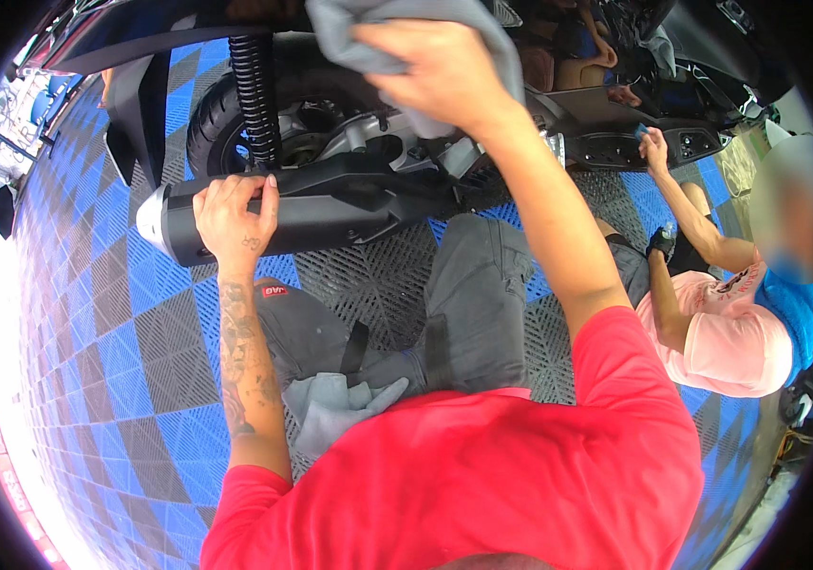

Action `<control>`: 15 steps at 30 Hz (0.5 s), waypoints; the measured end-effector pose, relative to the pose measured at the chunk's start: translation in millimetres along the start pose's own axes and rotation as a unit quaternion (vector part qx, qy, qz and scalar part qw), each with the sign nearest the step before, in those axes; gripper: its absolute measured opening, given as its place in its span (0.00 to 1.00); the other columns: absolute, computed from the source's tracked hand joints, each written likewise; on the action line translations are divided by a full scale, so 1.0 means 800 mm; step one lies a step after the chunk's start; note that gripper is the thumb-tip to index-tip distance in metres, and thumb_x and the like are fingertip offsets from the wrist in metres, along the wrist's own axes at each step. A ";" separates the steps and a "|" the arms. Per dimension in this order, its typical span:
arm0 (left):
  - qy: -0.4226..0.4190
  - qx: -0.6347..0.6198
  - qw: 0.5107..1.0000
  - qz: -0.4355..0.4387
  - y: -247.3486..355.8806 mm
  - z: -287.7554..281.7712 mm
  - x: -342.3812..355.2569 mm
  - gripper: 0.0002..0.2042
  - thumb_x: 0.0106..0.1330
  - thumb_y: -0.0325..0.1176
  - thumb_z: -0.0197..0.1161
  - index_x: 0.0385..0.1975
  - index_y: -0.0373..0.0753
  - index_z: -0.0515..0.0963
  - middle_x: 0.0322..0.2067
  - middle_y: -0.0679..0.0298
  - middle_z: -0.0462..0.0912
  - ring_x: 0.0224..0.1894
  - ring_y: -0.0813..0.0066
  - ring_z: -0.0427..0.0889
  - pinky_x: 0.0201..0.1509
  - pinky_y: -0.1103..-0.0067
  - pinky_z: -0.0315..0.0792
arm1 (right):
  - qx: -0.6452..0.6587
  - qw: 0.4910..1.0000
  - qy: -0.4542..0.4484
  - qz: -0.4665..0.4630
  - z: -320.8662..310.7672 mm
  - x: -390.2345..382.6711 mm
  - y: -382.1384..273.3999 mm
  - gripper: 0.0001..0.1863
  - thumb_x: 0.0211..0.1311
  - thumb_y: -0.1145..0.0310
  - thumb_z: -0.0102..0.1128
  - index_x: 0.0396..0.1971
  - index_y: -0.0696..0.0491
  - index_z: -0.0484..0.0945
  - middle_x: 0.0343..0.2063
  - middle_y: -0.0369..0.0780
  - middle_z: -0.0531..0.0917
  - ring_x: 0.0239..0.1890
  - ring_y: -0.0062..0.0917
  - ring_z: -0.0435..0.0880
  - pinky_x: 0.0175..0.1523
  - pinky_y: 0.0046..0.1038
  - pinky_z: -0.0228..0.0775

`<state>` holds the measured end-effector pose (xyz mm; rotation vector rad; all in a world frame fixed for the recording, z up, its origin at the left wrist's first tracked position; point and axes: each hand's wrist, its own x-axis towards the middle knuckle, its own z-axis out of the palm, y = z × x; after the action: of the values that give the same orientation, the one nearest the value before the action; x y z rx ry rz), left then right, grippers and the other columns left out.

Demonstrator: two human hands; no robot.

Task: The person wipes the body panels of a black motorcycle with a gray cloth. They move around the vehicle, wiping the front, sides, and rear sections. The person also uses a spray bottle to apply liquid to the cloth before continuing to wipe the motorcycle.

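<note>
My right hand (pixel 444 71) is closed on a grey cloth (pixel 349 43), raised against the dark bodywork (pixel 169 28) of a motor scooter. Part of the cloth hangs below my wrist. Lower and to the left, my left hand (pixel 236 209) grips the top of the black exhaust muffler (pixel 321 204), its fingertips curled over the far side and out of sight. The muffler has a silver end cap (pixel 152 220) at its left. Behind it are the rear tyre (pixel 212 128) and a black coil spring shock absorber (pixel 253 95). A second grey cloth (pixel 335 408) lies on my lap.
At the right a co-worker in a pink shirt (pixel 729 332) sits by the scooter, one bare hand (pixel 653 152) raised to it with something small and blue, the other hand black-gloved (pixel 661 239). Blue and grey grid tiles (pixel 131 332) cover the floor.
</note>
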<state>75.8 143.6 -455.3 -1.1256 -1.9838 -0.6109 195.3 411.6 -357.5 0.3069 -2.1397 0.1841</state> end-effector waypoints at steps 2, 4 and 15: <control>0.003 -0.005 1.000 -0.004 -0.001 -0.001 0.000 0.06 0.57 0.35 0.69 0.22 0.44 0.80 0.22 0.72 0.79 0.30 0.72 0.78 0.42 0.73 0.66 | 0.006 0.994 -0.087 0.061 0.003 0.014 -0.016 0.19 0.49 0.67 0.68 0.45 0.49 0.84 0.33 0.45 0.86 0.35 0.42 0.84 0.43 0.34 0.78; 0.002 -0.010 1.000 -0.016 0.000 -0.003 -0.001 0.06 0.56 0.36 0.70 0.21 0.46 0.81 0.22 0.73 0.80 0.31 0.72 0.79 0.44 0.74 0.65 | -0.027 0.982 -0.127 0.135 -0.016 -0.006 -0.009 0.19 0.49 0.69 0.67 0.45 0.49 0.85 0.31 0.47 0.85 0.34 0.43 0.85 0.42 0.34 0.78; 0.020 -0.037 0.999 -0.010 0.000 -0.002 0.003 0.06 0.55 0.36 0.70 0.21 0.45 0.81 0.21 0.73 0.78 0.29 0.72 0.77 0.43 0.74 0.66 | 0.017 1.000 0.001 0.012 0.054 0.066 -0.035 0.19 0.48 0.63 0.70 0.42 0.51 0.83 0.29 0.46 0.85 0.31 0.40 0.86 0.37 0.37 0.78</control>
<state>75.6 143.7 -452.9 -1.1302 -1.9554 -0.7168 141.3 366.8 -337.1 0.3007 -2.1412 0.2360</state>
